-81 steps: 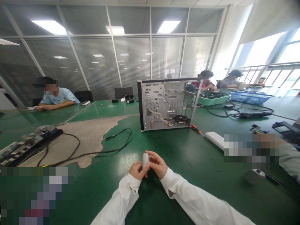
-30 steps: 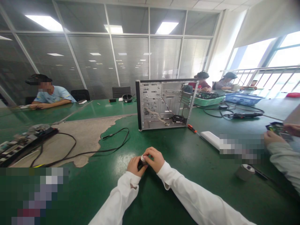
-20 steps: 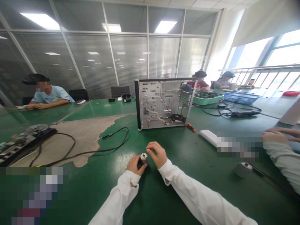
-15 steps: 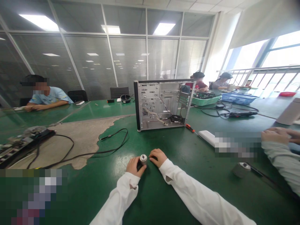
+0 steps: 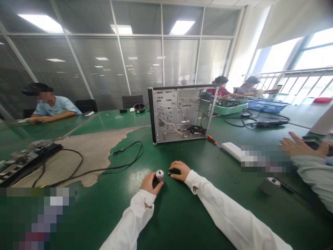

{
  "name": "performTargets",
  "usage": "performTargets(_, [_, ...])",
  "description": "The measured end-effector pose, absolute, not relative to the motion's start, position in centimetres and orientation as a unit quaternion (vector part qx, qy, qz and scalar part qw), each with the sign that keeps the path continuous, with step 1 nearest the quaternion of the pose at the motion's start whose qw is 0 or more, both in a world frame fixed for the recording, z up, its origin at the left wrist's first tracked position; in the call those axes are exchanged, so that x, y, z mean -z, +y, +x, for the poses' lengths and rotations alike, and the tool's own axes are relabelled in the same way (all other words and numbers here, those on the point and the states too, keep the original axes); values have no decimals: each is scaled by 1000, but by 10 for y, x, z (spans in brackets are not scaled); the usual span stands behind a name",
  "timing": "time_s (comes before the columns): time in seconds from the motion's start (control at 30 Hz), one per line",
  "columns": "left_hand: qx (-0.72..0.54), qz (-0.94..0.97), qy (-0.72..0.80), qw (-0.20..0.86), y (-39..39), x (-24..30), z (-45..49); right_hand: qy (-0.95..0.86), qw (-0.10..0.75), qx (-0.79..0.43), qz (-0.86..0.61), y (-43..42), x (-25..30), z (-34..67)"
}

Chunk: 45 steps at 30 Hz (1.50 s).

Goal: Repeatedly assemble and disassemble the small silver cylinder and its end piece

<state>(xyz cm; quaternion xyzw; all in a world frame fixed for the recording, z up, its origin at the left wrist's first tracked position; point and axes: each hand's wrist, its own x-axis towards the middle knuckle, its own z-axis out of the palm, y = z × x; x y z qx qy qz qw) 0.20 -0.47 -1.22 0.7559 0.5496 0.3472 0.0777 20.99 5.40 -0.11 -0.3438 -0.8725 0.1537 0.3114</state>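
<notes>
A small silvery metal cylinder (image 5: 160, 175) with dark holes in its top stands upright on the green table. My left hand (image 5: 150, 184) is closed round its left side, thumb in front. Just to the right, my right hand (image 5: 180, 170) has its thumb and fingers apart and holds nothing that I can see. A tiny metal piece (image 5: 169, 173), too small to name, lies by the thumb tip. Behind both hands stands an open computer case (image 5: 182, 114), with a fan (image 5: 195, 129) and loose cables inside.
An orange-handled screwdriver (image 5: 212, 140) and a white box-like thing (image 5: 231, 151) lie right of the case. A second cylinder (image 5: 270, 185) stands near a co-worker's sleeve (image 5: 312, 177). A black cable (image 5: 104, 170) crosses the left side. Green (image 5: 230, 109) and blue baskets (image 5: 267, 106) stand behind.
My right hand has moved slightly right, away from the cylinder, and its fingers have opened, showing the tiny piece. My left hand keeps its hold. The co-worker's hand at right has lifted and spread.
</notes>
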Motion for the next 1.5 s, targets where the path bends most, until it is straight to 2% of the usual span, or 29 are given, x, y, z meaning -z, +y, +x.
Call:
performTargets(0.97, [-339,758,553,74,-5,11,2,-874,309,-120,-356,46,-6,208])
performTargets(1.17, [-316,776,537,94,-10,0,2,-851,393,-123,-327,11,-23,188])
performTargets(1.33, [-256,831,484,102,-17,-11,4,-862,382,-119,-311,-18,-20,172])
performTargets(1.5, [-249,845,457,125,-19,-14,4,-858,376,-106,-334,-32,-15,191])
